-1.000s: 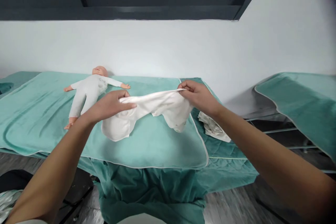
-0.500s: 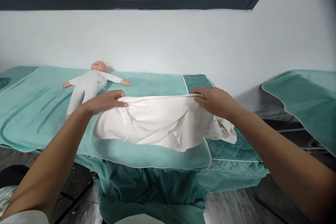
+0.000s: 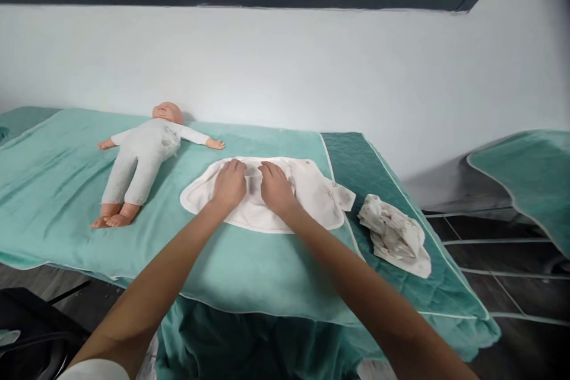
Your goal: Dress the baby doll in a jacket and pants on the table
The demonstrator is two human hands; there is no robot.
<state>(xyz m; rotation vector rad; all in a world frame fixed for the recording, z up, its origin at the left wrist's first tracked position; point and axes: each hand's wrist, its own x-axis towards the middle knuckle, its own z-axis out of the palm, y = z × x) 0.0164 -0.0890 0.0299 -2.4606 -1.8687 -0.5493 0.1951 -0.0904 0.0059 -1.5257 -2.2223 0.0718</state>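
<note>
A white baby garment (image 3: 314, 193) with small snaps and a tab at its right end lies spread on the light green sheet. My left hand (image 3: 230, 183) rests near its middle, fingers curled in and closed on the fabric. Just to the right, my right hand (image 3: 276, 189) is likewise closed on the cloth, a small gap between the two. My fingertips are partly hidden. To the left a baby doll (image 3: 149, 145) in a white body suit lies on its back, arms stretched out.
A crumpled printed white cloth (image 3: 394, 231) lies at the right on the dark green quilted cover (image 3: 347, 157). The light green sheet (image 3: 267, 273) covers much of the bed. A white wall (image 3: 285, 71) stands behind. Another green-covered surface (image 3: 534, 172) is at far right, above metal bars.
The white garment was held up stretched between my hands; now it lies flat on the sheet. My hands have come together near its middle. The printed cloth shows fully.
</note>
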